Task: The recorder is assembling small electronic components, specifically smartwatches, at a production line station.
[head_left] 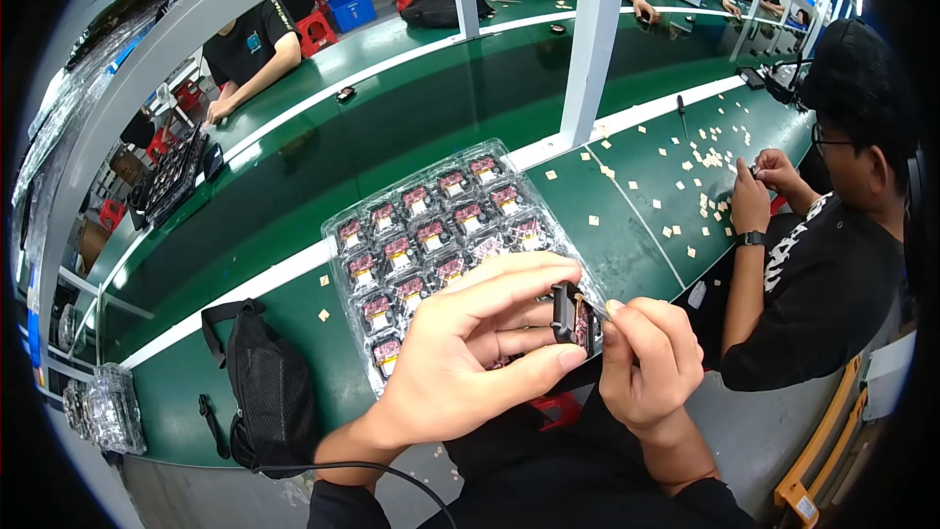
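My left hand [470,333] holds a small black watch-like case [564,313] between thumb and fingers, its open side facing right with reddish circuitry and a bit of yellow inside. My right hand [648,358] is closed in a pinch right beside the case. Something thin and pale seems to show at its fingertips, too small to name. Beneath and beyond my left hand lies a clear plastic tray [334,231], its pockets filled with rows of similar black cases with red circuit parts. My left hand covers the tray's near right portion.
A black bag [272,387] lies on the green bench at left, near stacked clear trays [116,409]. Many small cream squares [712,159] and a screwdriver [681,108] are scattered at right. A co-worker [822,264] sits there. A white post [593,49] rises behind the tray.
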Available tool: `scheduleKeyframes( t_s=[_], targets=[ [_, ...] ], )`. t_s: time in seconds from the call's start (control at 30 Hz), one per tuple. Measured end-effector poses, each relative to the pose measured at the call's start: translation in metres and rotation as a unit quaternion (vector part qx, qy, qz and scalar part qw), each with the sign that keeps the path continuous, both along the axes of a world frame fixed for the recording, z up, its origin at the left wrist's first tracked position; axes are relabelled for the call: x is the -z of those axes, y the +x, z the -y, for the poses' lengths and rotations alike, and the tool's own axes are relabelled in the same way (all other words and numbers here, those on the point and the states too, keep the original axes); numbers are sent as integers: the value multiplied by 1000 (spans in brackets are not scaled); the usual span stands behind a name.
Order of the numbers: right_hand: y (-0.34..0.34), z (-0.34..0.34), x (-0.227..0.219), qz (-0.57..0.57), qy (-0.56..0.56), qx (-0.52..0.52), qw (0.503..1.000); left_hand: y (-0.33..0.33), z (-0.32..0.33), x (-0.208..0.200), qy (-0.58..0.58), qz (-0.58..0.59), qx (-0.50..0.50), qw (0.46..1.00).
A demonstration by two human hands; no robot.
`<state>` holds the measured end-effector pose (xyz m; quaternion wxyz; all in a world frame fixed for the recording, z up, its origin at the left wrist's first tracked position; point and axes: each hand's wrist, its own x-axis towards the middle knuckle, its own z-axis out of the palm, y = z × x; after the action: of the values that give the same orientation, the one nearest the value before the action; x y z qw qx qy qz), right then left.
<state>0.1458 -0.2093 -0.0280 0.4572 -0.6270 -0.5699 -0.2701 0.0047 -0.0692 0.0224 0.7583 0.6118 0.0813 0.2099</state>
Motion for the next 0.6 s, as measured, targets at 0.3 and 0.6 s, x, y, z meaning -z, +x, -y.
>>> scheduleKeyframes(
  t_s=[0.3, 0.6],
  targets=[
    [2, -2, -1, 18, -16, -15, 1000, 0, -2, -3, -23, -11, -16, 1000],
    [0, 5, -7, -77, -20, -43, 996, -1, -3, 2, -55, 2, -4, 998]
  ],
)
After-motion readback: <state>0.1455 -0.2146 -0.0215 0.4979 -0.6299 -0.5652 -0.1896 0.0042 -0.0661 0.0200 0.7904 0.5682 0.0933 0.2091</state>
